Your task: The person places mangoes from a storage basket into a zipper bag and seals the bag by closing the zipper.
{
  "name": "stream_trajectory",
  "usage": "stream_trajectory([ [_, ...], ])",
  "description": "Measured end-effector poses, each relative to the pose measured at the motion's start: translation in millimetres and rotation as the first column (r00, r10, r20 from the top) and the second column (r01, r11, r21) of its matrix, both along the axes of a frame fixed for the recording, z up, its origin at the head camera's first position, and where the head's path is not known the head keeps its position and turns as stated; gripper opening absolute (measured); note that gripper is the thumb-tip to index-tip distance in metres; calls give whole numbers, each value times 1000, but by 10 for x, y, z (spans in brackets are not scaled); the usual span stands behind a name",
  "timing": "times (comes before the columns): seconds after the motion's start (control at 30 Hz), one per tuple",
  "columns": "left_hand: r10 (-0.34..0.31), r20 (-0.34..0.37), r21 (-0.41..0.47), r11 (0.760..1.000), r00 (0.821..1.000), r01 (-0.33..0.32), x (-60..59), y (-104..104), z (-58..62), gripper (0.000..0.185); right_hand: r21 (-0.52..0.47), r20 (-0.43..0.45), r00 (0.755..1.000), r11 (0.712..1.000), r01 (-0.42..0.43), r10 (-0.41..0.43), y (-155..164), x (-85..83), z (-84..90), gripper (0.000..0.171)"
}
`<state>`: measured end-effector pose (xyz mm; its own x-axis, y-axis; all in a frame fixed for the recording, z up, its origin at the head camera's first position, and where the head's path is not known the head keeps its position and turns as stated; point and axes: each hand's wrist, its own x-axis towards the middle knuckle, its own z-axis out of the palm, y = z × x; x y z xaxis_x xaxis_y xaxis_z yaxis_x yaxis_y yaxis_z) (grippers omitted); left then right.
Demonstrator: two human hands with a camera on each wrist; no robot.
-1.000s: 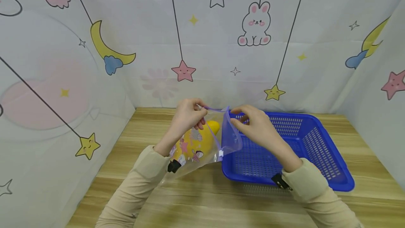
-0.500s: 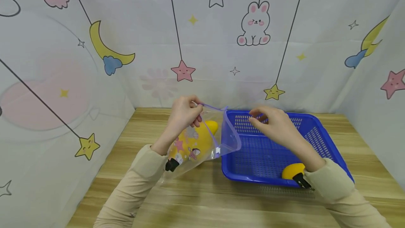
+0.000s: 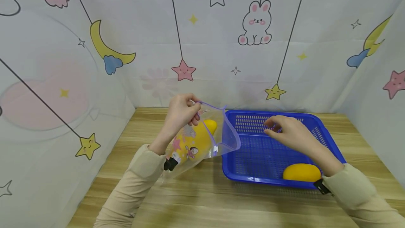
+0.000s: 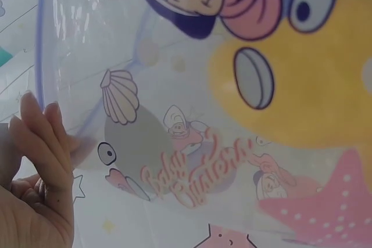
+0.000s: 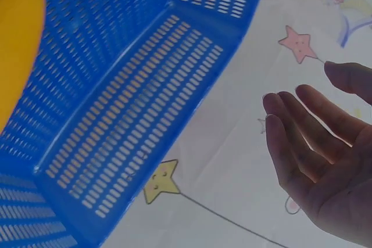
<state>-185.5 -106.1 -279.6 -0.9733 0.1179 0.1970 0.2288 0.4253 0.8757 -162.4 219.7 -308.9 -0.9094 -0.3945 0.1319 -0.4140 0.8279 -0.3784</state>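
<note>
1. In the head view, we look down at a wooden table (image 3: 202, 200) closed in by a curtain printed with stars, moons and rabbits (image 3: 256, 22).

2. Our left hand (image 3: 181, 113), at the centre of the frame, pinches the top edge of a clear plastic bag (image 3: 202, 140) printed with cartoons. It holds the bag up off the table with the mouth gaping toward the right.

3. A yellow fruit (image 3: 202, 134), perhaps a mango, sits inside the bag, seen through the plastic.

4. Our right hand (image 3: 292, 133), right of centre, hovers over a blue basket (image 3: 332, 143). Its fingers are relaxed and spread, and it holds nothing.

5. A second yellow fruit (image 3: 301, 172) lies in the basket's near right corner, just below that hand.

6. We judge the step in hand to be moving fruit between bag and basket. The free hand would next need to come down over the fruit in the basket while the other hand keeps the bag's mouth wide.

7. The left wrist view is filled by the bag's printed plastic (image 4: 192, 143), with our fingertips (image 4: 43, 137) at the lower left; the fruit is only a yellow blur behind it.

8. The right wrist view shows the basket's slotted wall (image 5: 133, 114) and our open palm (image 5: 325, 161) at the right edge.

9. The bag's lower end is hidden behind our left sleeve (image 3: 142, 175). We cannot tell whether the bag holds anything more.
</note>
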Motion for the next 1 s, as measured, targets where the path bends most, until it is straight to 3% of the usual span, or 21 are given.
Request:
stream_trajectory([
  [0.6,-32,19,6,999,999,32,-23,61,-82,22,123,26,997,989,-78,75,372,5,-312,28],
  [1.0,-29,30,-2,1000,999,29,-14,63,-87,20,248,143,982,956,-159,126,503,43,-508,34],
])
